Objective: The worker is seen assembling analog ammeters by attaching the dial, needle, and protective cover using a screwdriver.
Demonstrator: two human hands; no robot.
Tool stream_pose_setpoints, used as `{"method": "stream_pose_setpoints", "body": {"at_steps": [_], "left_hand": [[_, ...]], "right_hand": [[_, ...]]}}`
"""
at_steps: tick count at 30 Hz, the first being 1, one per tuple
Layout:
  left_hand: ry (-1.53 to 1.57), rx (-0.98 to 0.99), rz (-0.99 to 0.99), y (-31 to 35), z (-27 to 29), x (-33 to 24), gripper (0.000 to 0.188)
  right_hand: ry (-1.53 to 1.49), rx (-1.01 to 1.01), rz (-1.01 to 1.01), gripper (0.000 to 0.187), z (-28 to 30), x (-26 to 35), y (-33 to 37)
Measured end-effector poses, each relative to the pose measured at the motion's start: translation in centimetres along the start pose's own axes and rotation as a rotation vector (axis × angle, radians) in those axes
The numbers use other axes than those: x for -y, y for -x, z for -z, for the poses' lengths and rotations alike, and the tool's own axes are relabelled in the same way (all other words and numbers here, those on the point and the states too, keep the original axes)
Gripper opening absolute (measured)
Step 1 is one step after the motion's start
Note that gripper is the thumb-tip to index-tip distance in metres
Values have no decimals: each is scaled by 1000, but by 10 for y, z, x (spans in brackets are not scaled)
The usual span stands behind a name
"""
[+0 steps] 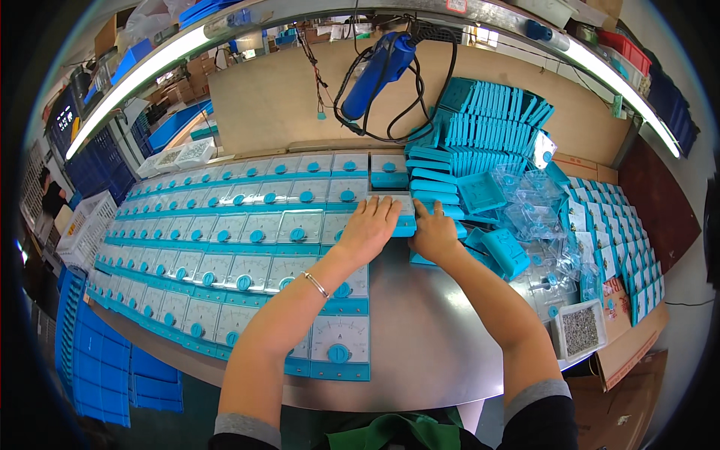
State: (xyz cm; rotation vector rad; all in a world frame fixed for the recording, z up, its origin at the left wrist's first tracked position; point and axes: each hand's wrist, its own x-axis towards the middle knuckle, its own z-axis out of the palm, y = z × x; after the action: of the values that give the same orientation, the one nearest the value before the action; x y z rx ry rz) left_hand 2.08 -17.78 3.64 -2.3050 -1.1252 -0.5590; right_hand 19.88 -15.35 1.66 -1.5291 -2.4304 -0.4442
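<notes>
**Both hands on or at one teal unit, grip partly hidden**

Left hand (371, 223): fingers lie together over the near-left part of a teal, box-shaped plastic unit with a pale top (406, 226). Thumb not visible; can't tell if it's clamping or only resting. Right hand (435, 238): index extended at the unit's right end, other fingers curled under and hard to read. Can't tell if that fingertip touches.

Unit sits between the hands, at the right end of a row; fingers cover much of its top, underside not visible.

Left of grip: rows of square white-faced meters with teal knobs (244, 283), partly blocked by the left forearm; far-left ones too small to make out. Right of grip: loose teal plastic housings (481, 193), then clear plastic covers (536, 201), overlapping, edges unclear. Beyond grip: hanging blue cylindrical tool (379, 75), lower end muddled by black cable.
</notes>
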Motion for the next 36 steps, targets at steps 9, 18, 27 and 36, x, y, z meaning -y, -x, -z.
{"method": "stream_pose_setpoints", "body": {"at_steps": [9, 18, 27, 36], "left_hand": [[-97, 268, 80, -10, -47, -5, 52], [41, 421, 106, -32, -42, -32, 64], [222, 424, -89, -27, -24, -63, 59], [476, 656, -161, -2, 41, -90, 61]], "right_hand": [[277, -55, 75, 28, -1, -44, 15], [129, -22, 74, 21, 1, -74, 40], [-173, -78, 144, 9, 49, -112, 97], [-54, 138, -1, 6, 83, -94, 101]]}}
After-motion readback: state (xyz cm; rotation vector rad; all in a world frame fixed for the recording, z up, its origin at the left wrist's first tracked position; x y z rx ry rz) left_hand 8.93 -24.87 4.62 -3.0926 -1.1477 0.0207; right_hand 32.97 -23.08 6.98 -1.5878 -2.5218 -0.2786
